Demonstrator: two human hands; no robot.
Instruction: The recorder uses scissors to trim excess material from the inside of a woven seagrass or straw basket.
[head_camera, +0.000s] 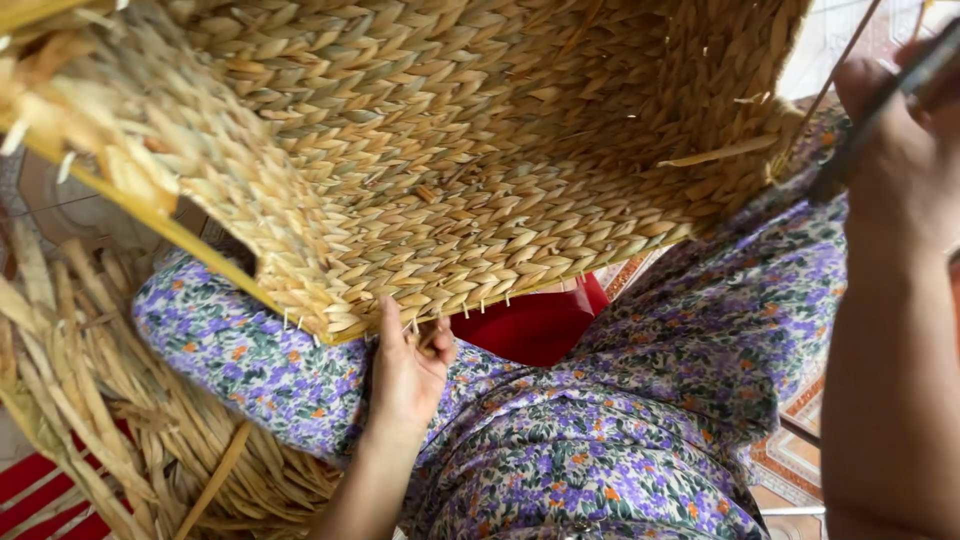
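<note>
Left hand (405, 365) pinching lower rim of woven straw basket (450, 150), fingers curled shut on its edge. Right hand (900, 140) closed around a thin dark tool (880, 110), beside basket's right corner. Loose straw bundle (110, 400) left of the left hand.

Basket: I'm seeing a large tan basket (450, 170) of plaited dried straw, looking rough and matt.
Clothing: purple floral cloth (620, 440), appearing soft, matt.
Loose strands: dry pale straw bundle (90, 400), looking coarse.
</note>
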